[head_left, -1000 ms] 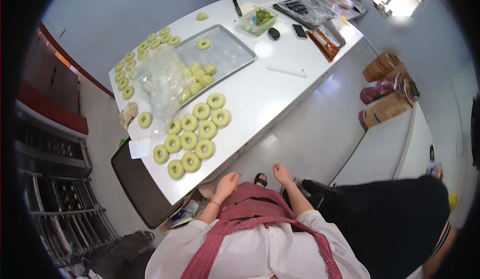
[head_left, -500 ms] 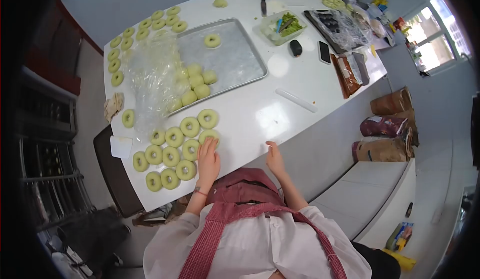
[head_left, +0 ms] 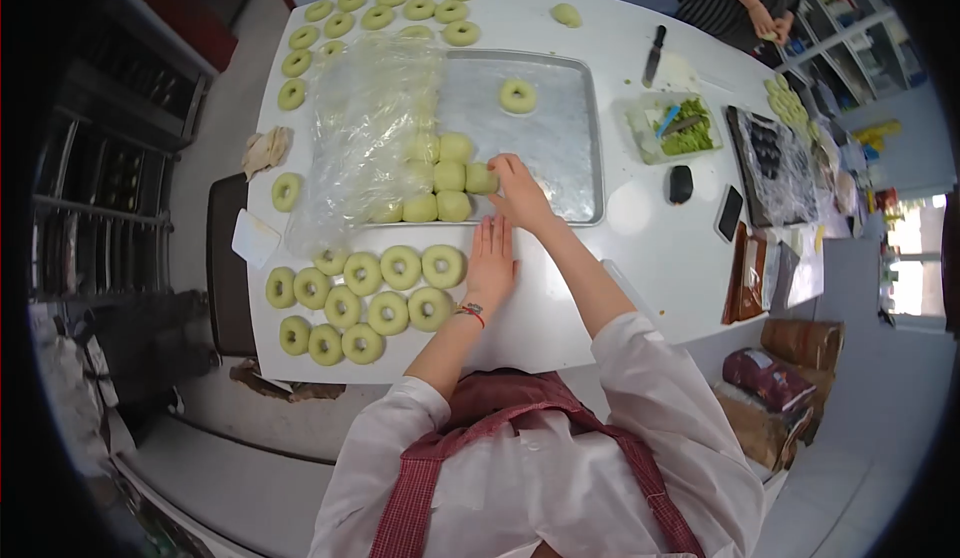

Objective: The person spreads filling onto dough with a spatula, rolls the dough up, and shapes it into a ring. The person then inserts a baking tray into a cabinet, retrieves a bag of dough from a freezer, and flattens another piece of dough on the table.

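Note:
My right hand (head_left: 520,195) reaches over the metal tray (head_left: 588,213), its fingers curled against the side of a pale green dough ball (head_left: 481,178). That ball sits at the right of a cluster of similar dough balls (head_left: 450,176), partly covered by clear plastic film (head_left: 365,138). My left hand (head_left: 491,266) lies flat on the white table just below the tray edge, fingers stretched out with nothing held. Beside it are rows of green dough rings (head_left: 388,313). One lone dough ring (head_left: 518,96) rests on the tray's bare upper part.
More dough rings (head_left: 378,17) line the far left. A plastic tub of greens (head_left: 672,130), a dark-handled knife (head_left: 654,56), a phone (head_left: 730,212) and a black tray (head_left: 765,158) stand to the right. A white scraper (head_left: 256,238) lies left. Another person (head_left: 740,3) is at the far right.
My view has turned to the right. My right hand moved from beside the table onto the dough ball in the tray. My left hand left the dough rings for the tabletop. Another person came into view.

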A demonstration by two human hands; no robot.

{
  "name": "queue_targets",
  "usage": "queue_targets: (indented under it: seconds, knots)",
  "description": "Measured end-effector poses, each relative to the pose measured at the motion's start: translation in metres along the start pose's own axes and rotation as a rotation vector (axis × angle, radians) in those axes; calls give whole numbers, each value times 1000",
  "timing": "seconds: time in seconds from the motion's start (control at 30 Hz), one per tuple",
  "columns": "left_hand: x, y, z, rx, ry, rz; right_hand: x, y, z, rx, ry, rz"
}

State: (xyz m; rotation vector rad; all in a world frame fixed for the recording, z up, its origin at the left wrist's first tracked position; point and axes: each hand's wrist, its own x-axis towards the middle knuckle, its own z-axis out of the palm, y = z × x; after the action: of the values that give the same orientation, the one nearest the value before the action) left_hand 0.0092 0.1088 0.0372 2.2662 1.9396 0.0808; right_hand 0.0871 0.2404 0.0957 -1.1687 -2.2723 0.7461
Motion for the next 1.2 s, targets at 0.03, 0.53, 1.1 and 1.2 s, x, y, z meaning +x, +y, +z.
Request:
queue_targets:
  seconds: [0.03,0.53,1.1,1.2]
  knots:
    - [-3,2,-1,56,-39,11,12,11,6,16,-11,-9]
    - [-8,43,-9,167,-65,-85,-114,-15,-120,342,617,130]
    - [-61,172,-23,-364,278,67,-330,33,-100,165,512,488]
    - [-52,166,27,-130,143,117,-332,36,-110,93,571,543]
